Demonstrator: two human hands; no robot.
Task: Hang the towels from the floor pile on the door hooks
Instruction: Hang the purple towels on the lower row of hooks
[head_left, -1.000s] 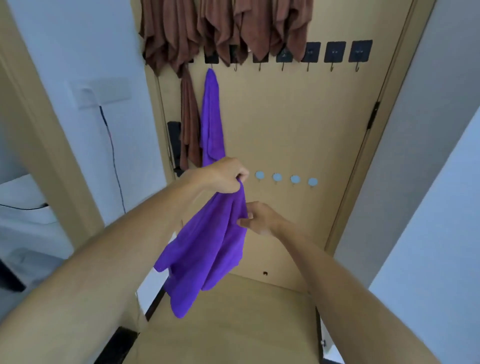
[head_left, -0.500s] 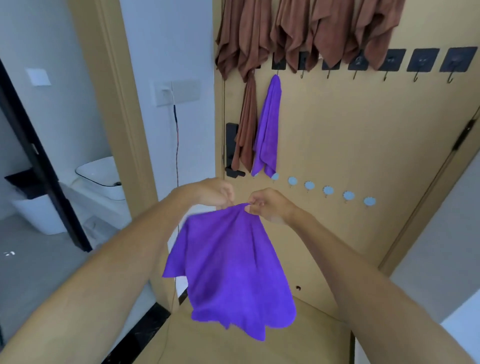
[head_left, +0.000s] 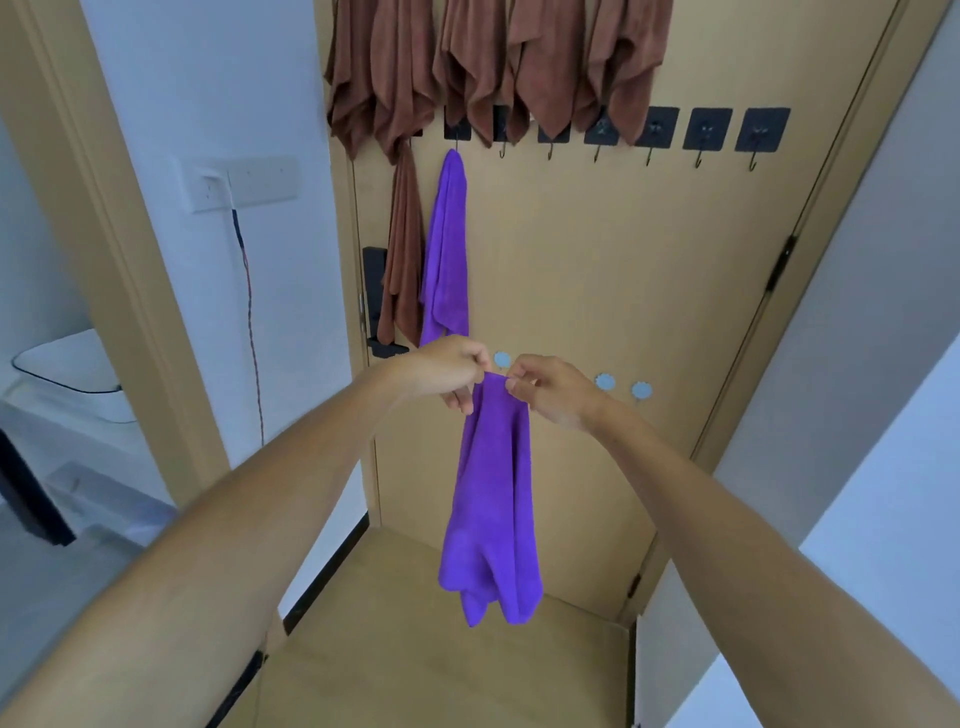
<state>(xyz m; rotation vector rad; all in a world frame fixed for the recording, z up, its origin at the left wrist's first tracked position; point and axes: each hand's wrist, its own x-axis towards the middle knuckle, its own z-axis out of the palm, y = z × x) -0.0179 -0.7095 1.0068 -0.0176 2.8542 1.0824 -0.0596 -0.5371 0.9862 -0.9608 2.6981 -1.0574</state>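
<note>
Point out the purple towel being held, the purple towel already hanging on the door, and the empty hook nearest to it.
Held purple microfibre towel (head_left: 493, 499): head view, mid-drape below both hands.
Hung purple microfibre towel (head_left: 447, 249): head view, middle of its folds.
Nearest empty black metal hook (head_left: 503, 149): head view, its curved wire.

White walls (head_left: 208, 78), tan floor (head_left: 441, 675)

The held towel (head_left: 493, 493) was plain vivid purple, matching the hung towel (head_left: 445, 249) at its 11 o'clock. Brown towels (head_left: 478, 62) draped at 12 o'clock. The door (head_left: 613, 270) was tan, its hooks (head_left: 706, 130) black squares, lower discs (head_left: 641, 391) pale blue, walls white.
</note>
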